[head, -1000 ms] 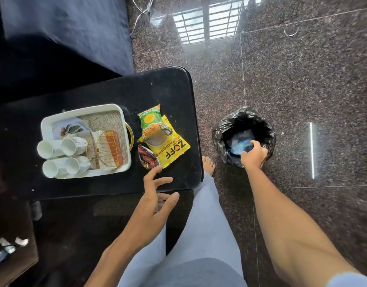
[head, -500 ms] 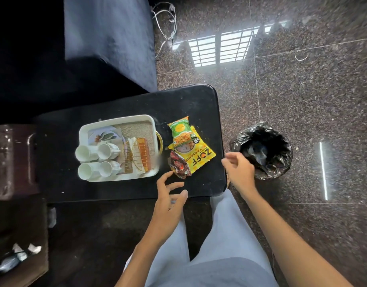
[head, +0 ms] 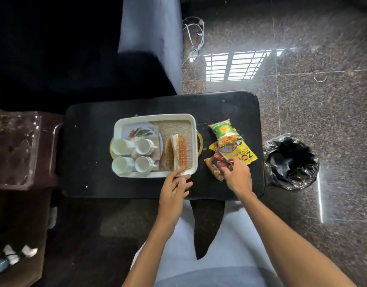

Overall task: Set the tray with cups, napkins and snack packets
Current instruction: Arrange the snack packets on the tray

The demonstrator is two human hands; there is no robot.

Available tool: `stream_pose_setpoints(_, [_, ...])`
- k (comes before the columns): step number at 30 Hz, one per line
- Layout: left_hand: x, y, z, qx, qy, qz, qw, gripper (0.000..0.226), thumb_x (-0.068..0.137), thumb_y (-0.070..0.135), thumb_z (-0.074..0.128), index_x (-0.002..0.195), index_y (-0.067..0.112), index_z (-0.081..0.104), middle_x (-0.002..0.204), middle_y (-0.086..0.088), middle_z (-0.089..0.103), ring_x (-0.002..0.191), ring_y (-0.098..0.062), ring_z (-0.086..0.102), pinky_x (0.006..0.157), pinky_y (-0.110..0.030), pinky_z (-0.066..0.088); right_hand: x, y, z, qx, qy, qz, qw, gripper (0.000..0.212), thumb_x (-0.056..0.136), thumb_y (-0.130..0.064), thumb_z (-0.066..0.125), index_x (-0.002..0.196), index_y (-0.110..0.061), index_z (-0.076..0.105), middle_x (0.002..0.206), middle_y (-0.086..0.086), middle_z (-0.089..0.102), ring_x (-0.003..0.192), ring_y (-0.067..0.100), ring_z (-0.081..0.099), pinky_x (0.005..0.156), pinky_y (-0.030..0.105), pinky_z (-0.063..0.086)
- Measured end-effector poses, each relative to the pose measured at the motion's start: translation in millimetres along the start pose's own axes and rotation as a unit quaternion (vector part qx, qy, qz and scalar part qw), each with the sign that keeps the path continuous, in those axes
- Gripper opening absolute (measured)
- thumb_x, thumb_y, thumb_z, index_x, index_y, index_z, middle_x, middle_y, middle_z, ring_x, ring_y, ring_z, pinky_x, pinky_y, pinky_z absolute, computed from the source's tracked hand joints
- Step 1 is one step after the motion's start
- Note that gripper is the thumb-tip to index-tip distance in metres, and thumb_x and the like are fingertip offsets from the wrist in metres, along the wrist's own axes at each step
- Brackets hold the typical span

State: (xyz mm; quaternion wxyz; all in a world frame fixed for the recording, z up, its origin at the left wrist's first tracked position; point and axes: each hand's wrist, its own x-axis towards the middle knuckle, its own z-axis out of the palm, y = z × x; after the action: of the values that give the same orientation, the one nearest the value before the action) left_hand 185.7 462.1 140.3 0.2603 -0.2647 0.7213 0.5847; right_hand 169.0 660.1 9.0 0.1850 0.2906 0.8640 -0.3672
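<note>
A white tray (head: 191, 123) sits on a black table (head: 89, 146). Inside it are several white cups (head: 144, 147) on their sides, a leaf-print napkin (head: 140, 131) and a wire napkin holder (head: 176, 155) with white napkins. To the tray's right lie three snack packets: a green one (head: 225, 131), a yellow one (head: 243, 155) and a dark red-brown one (head: 216, 164). My left hand (head: 174, 187) touches the tray's near right corner, fingers spread. My right hand (head: 237, 175) rests on the dark packet, its fingers closing on it.
A bin lined with a black bag (head: 291, 162) stands on the granite floor right of the table. A dark brown stand (head: 19, 150) is to the left. White cables (head: 195, 32) lie on the floor beyond the table. My legs are below the table's near edge.
My right hand left the bin and came over to the dark snack packet. My left hand moved forward from the table's edge to the tray's corner. The view shifted.
</note>
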Motion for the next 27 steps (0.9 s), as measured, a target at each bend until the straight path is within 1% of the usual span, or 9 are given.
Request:
stream_pose_setpoints(4, [17.1, 4.9, -44.1, -0.049, -0.011, -0.012, 0.999, 0.022, 0.107, 0.022, 0.047, 0.124, 0.031, 0.057, 0.122, 0.0, 0.073, 0.112, -0.014, 0.072, 0.098, -0.035, 0.057, -6.1, -6.3, 10.9, 0.01, 0.037, -0.001, 0.999, 0.022, 0.091, -0.022, 0.07, 0.11, -0.013, 0.065, 0.108, 0.008, 0.072, 0.099, 0.027, 0.065, 0.08, 0.035, 0.048])
stream_pose_setpoints(8, [31.3, 14.6, -85.4, -0.068, -0.024, -0.014, 0.997, 0.026, 0.108, 0.023, 0.045, 0.131, 0.023, 0.057, 0.121, 0.0, 0.073, 0.111, -0.017, 0.072, 0.098, -0.035, 0.057, -30.9, -25.3, 13.9, 0.057, 0.068, 0.019, 0.996, 0.019, 0.091, -0.016, 0.068, 0.11, -0.015, 0.067, 0.103, 0.005, 0.073, 0.094, 0.02, 0.068, 0.079, 0.029, 0.05])
stream_pose_setpoints(13, [43.0, 30.2, -118.8, -0.042, -0.042, 0.01, 0.998, 0.024, 0.106, 0.022, 0.051, 0.129, 0.023, 0.058, 0.128, -0.005, 0.07, 0.114, -0.014, 0.069, 0.099, -0.033, 0.055, -75.5, -77.1, 5.3, 0.147, 0.127, -0.001, 0.981, 0.023, 0.091, -0.018, 0.072, 0.113, -0.017, 0.067, 0.099, 0.0, 0.073, 0.08, -0.007, 0.063, 0.061, 0.001, 0.045])
stream_pose_setpoints(14, [44.3, 32.7, -122.6, -0.003, -0.049, 0.03, 0.998, 0.022, 0.105, 0.021, 0.054, 0.125, 0.028, 0.059, 0.13, -0.003, 0.069, 0.117, -0.012, 0.066, 0.103, -0.036, 0.053, -84.2, -89.9, 2.3, 0.167, 0.132, -0.014, 0.977, 0.024, 0.09, -0.019, 0.073, 0.113, -0.018, 0.068, 0.099, -0.003, 0.072, 0.082, -0.01, 0.062, 0.062, 0.001, 0.046])
stream_pose_setpoints(16, [46.5, 35.3, -128.3, 0.112, -0.071, 0.085, 0.987, 0.027, 0.1, 0.024, 0.061, 0.125, 0.036, 0.056, 0.138, 0.002, 0.062, 0.128, -0.011, 0.057, 0.112, -0.04, 0.047, -99.7, -116.0, -2.7, 0.206, 0.125, -0.039, 0.97, 0.024, 0.089, -0.021, 0.075, 0.112, -0.022, 0.068, 0.099, -0.008, 0.072, 0.086, -0.005, 0.066, 0.071, 0.013, 0.054])
stream_pose_setpoints(18, [45.7, 37.9, -132.0, 0.23, -0.083, 0.155, 0.957, 0.049, 0.094, 0.035, 0.069, 0.139, 0.034, 0.049, 0.152, 0.005, 0.048, 0.14, -0.011, 0.043, 0.118, -0.037, 0.039, -110.3, -141.0, -5.6, 0.241, 0.099, -0.069, 0.963, 0.025, 0.087, -0.019, 0.076, 0.11, -0.024, 0.069, 0.099, -0.012, 0.072, 0.088, 0.0, 0.069, 0.073, 0.021, 0.057])
stream_pose_setpoints(21, [44.2, 42.8, -136.7, 0.273, -0.082, 0.199, 0.937, 0.083, 0.082, 0.05, 0.076, 0.152, 0.036, 0.033, 0.159, 0.011, 0.034, 0.143, -0.005, 0.033, 0.115, -0.026, 0.033, -115.8, -171.5, -6.4, 0.268, 0.041, -0.121, 0.955, 0.029, 0.085, -0.02, 0.078, 0.113, -0.023, 0.069, 0.1, -0.014, 0.071, 0.088, -0.005, 0.07, 0.065, 0.014, 0.056])
stream_pose_setpoints(24, [45.2, 49.1, -144.4, 0.23, -0.082, 0.175, 0.954, 0.086, 0.077, 0.048, 0.083, 0.149, 0.04, 0.035, 0.149, 0.014, 0.047, 0.135, -0.003, 0.046, 0.109, -0.022, 0.042, -109.7, -195.6, -8.3, 0.291, -0.017, -0.15, 0.945, 0.032, 0.086, -0.022, 0.077, 0.117, -0.021, 0.068, 0.101, -0.01, 0.071, 0.091, -0.001, 0.071, 0.062, 0.017, 0.058])
stream_pose_setpoints(27, [51.9, 55.9, -151.6, 0.227, -0.041, 0.19, 0.954, 0.066, 0.072, 0.052, 0.083, 0.13, 0.035, 0.056, 0.122, 0.011, 0.069, 0.113, -0.003, 0.064, 0.098, -0.026, 0.054, -98.1, -215.2, -10.2, 0.299, -0.059, -0.172, 0.937, 0.033, 0.087, -0.024, 0.077, 0.119, -0.02, 0.067, 0.106, -0.006, 0.071, 0.093, 0.003, 0.071, 0.064, 0.02, 0.059])
